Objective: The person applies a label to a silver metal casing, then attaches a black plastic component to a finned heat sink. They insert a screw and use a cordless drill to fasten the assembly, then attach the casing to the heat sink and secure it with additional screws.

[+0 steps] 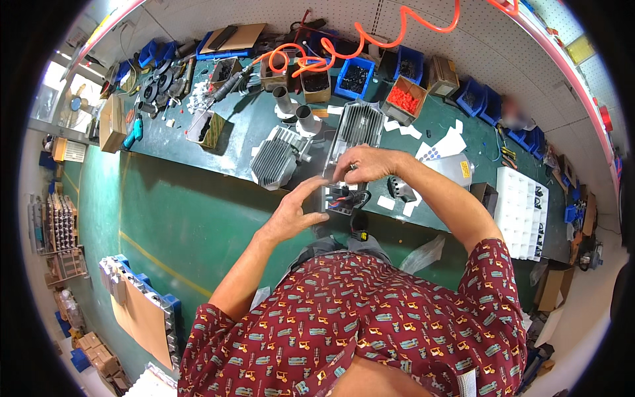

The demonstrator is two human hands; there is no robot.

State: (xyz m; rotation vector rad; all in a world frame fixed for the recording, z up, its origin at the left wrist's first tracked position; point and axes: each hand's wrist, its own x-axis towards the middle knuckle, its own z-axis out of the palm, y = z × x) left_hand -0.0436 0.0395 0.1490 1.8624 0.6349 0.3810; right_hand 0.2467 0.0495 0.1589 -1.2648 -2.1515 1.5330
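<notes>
In front of me, at the near edge of the green bench, sits a small dark unit with coloured wires (pixel 346 200). Over its far side my right hand (pixel 365 163) bends with curled, pinched fingers; whatever they hold is hidden. My left hand (pixel 291 213) reaches in from the left, fingers stretched and thumb apart, its fingertips near the unit's left side. Just beyond my right hand lies a grey finned metal housing (pixel 361 124). A second finned housing (pixel 274 162) rests to the left, with two metal cylinders (pixel 307 122) behind it.
Parts bins line the back: a blue bin of black parts (pixel 354 78) and a box of red parts (pixel 405 98). An orange coiled hose (pixel 360 41) hangs above. White papers (pixel 446 144), a silver cylinder (pixel 451 169) and a white divided tray (pixel 521 212) are on the right.
</notes>
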